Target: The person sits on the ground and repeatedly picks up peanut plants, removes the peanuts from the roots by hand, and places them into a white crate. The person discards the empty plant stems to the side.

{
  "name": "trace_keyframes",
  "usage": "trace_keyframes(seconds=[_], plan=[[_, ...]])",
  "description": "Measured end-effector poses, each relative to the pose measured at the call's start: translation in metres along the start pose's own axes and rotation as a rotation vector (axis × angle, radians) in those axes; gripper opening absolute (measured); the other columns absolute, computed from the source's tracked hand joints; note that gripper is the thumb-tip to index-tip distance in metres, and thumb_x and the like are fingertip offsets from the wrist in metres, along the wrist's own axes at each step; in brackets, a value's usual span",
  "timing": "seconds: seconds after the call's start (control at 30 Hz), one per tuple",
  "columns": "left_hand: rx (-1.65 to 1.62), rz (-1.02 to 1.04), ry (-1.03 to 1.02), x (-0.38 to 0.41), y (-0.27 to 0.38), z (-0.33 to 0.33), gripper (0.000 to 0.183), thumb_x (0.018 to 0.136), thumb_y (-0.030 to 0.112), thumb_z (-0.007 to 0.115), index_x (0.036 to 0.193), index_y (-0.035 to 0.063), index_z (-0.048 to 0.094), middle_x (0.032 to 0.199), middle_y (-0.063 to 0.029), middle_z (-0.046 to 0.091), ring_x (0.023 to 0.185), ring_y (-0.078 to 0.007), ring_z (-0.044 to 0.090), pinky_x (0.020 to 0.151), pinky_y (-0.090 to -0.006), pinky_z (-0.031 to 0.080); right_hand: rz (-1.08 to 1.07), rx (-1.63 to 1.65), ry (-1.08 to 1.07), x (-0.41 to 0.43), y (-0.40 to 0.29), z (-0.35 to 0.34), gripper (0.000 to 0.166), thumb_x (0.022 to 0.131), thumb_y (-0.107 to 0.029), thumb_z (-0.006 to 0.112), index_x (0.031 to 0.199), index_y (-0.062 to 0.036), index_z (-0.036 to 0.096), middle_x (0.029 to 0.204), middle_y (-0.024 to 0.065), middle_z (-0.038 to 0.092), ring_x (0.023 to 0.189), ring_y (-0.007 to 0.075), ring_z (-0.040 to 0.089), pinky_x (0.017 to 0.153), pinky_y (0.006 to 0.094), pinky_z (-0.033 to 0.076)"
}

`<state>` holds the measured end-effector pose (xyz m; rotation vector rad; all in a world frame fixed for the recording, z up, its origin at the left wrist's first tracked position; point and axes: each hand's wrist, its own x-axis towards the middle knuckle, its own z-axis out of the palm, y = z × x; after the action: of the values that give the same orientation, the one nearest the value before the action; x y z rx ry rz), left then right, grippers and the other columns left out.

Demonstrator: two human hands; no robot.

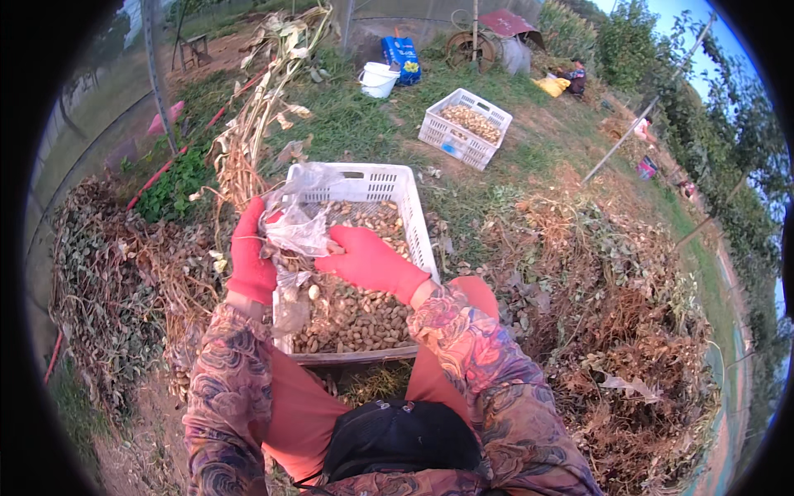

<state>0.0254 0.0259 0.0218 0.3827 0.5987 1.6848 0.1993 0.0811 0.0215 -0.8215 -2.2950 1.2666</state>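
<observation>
My left hand (253, 254), in a red glove, is closed around a bundle of dried peanut plants (248, 146) whose stalks rise away from me. Torn clear plastic film (301, 229) clings to the bundle and drapes over the crate's left side. My right hand (370, 259), gloved the same, has its thumb and fingers pinched at the film and the root end, with a peanut pod (335, 248) at the fingertips. Below both hands is a white plastic crate (423, 226) between my knees, holding many loose peanuts (366, 319).
Piles of pulled peanut plants lie left (118, 279) and right (620, 335). Farther off stand a second white crate (468, 152) of peanuts, a white bucket (378, 80) and a blue bag (402, 59). A person (577, 79) is in the distance beside a yellow sack (551, 85).
</observation>
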Motion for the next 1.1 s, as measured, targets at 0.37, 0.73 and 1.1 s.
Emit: trace_keyframes(seconds=[0.37,0.73,1.1], plan=[[0.487,0.006,0.052,0.084,-0.041,-0.01,0.025,0.084,0.029,0.056,0.096,0.0074,0.055,0.077,-0.0044,0.06,0.056,-0.0148,0.057,0.049,-0.0258,0.047,0.227,-0.492,0.419,0.013,0.141,-0.083,0.047,0.071,-0.031,0.062,0.111,-0.0084,0.055,0.109,0.0148,0.056,0.097,0.0312,0.056,0.084,0.0381,0.044],[0.287,-0.14,-0.135,0.074,-0.03,-0.015,0.062,0.071,0.01,0.056,0.13,0.0032,0.036,0.117,-0.0178,0.053,0.107,-0.0293,0.053,0.09,-0.039,0.046,-0.026,0.433,0.414,0.033,0.088,-0.044,0.02,0.079,-0.006,0.062,0.097,-0.0002,0.057,0.089,0.0035,0.059,0.076,0.0089,0.056,0.068,0.0234,0.046],[0.286,0.024,-0.118,0.013,-0.019,-0.009,0.063,0.073,0.001,0.054,0.133,0.007,0.032,0.123,-0.012,0.048,0.115,-0.0283,0.048,0.093,-0.0398,0.04,-0.131,0.444,0.051,0.007,0.044,-0.012,0.02,0.077,-0.002,0.064,0.096,-0.0036,0.059,0.083,0.0025,0.059,0.075,0.0086,0.056,0.066,0.0236,0.046]])
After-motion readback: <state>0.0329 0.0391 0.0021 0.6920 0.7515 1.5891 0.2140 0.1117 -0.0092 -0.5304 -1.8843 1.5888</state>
